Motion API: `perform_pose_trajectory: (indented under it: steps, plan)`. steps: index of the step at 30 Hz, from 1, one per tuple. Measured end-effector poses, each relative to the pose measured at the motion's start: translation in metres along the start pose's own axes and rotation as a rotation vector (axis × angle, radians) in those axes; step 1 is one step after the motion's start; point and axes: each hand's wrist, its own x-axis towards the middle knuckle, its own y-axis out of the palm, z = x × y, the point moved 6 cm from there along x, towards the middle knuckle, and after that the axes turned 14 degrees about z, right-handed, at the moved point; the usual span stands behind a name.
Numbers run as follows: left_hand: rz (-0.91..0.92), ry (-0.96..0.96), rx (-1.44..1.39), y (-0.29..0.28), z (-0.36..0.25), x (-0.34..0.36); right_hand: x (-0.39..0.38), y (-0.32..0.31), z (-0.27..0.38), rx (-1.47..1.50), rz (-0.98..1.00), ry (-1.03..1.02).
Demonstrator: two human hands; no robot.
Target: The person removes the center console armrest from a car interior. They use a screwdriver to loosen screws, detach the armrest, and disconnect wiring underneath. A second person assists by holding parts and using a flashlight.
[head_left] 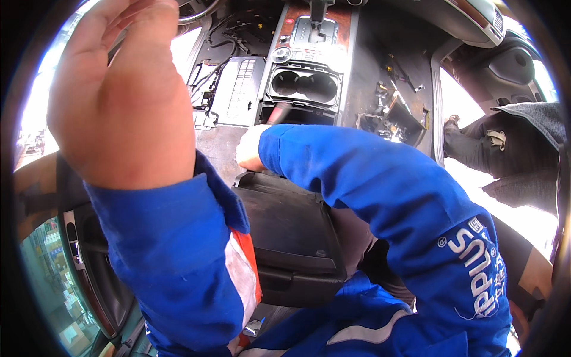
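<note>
One left hand (134,113) is raised at 10 o'clock, its fingertips cut off by the upper edge, grip undetermined; the right hand (250,150), closer to centre at 10 o'clock, lies just beside a blurred red-and-grey object (278,113) at 12 o'clock, fingers largely hidden, so whether it grasps anything cannot be told. Beyond the object, the double cup holder (304,86) and gear selector panel (306,31), bearing small markings, stand at 12 o'clock. White lettering (476,271) marks the blue right sleeve (410,178) at 4 o'clock.

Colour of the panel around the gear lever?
Reddish-brown, wood-grain look on the panel; shows in the head view, top centre.
</note>
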Motion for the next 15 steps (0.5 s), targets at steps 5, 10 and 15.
perform_pose_trajectory:
  steps: [5,10,15]
  plan:
    - [0.015,0.027,0.011,-0.002,-0.002,0.002,-0.011,0.004,0.002,0.303,0.059,0.167]
    - [-0.011,-0.013,-0.023,-0.001,0.0,-0.001,-0.019,0.016,-0.013,0.865,0.028,0.573]
    - [-0.008,-0.065,-0.124,0.002,-0.001,0.0,-0.007,0.016,-0.014,0.76,-0.027,0.542]
